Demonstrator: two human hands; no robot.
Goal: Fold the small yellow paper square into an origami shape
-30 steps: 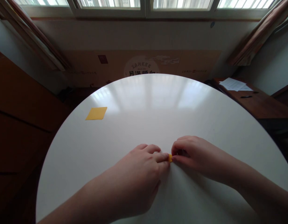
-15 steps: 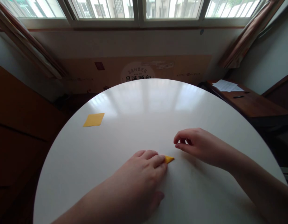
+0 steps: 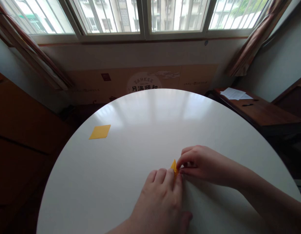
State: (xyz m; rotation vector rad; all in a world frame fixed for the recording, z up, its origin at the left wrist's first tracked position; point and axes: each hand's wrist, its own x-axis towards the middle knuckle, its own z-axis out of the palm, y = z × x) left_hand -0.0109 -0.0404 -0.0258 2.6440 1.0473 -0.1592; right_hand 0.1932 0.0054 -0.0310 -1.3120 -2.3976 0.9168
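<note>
A small folded piece of yellow paper lies near the front of the round white table; only a pointed tip of it shows between my hands. My left hand lies flat over most of it, fingers together and pressing down. My right hand is curled, with thumb and forefinger pinched at the paper's tip. A flat yellow square sheet rests alone at the table's left side.
A dark wooden side table at the right carries white papers and a pen. Cardboard with printed lettering leans against the wall under the windows. Curtains hang at both sides.
My right hand, lifted off half a second ago, has come back and pinched the paper's tip. The left hand has drawn nearer to me. The view has tilted up.
</note>
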